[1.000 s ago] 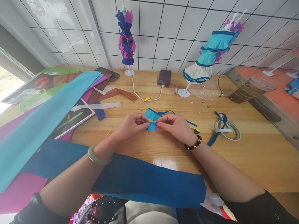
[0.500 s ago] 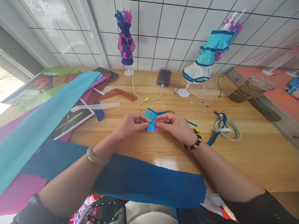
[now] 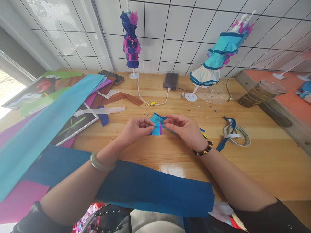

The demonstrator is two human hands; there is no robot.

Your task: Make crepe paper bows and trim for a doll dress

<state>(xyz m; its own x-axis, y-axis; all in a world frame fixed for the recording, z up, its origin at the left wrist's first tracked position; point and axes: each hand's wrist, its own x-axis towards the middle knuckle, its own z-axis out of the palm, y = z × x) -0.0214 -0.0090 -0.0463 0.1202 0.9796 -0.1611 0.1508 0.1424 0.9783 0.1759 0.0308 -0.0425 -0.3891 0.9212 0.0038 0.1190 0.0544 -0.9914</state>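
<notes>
My left hand (image 3: 141, 127) pinches a small light blue paper piece (image 3: 156, 130) with a purple strip along its right edge, held above the wooden table. Just right of it is my right hand (image 3: 183, 130), its thumb and forefinger apart, with nothing visible between them. Behind the fingers lies another light blue piece (image 3: 155, 116) with a dark blue edge. My right hand partly hides a narrow dark blue strip (image 3: 202, 130) and a small yellow-green object (image 3: 205, 136). A wide dark blue paper sheet (image 3: 155, 187) stretches across the table below my forearms.
Coloured paper strips (image 3: 60, 106) pile over magazines at left. Two dressed doll figures on stands, one purple (image 3: 131, 42) and one turquoise (image 3: 218, 53), stand at the back. A tape roll (image 3: 246, 136), a cup (image 3: 255, 94) and a white cable (image 3: 160, 103) are also on the table.
My right thumb and forefinger have come off the small paper piece and parted, moving slightly right. My left hand still pinches the piece, whose purple edge now shows more fully.
</notes>
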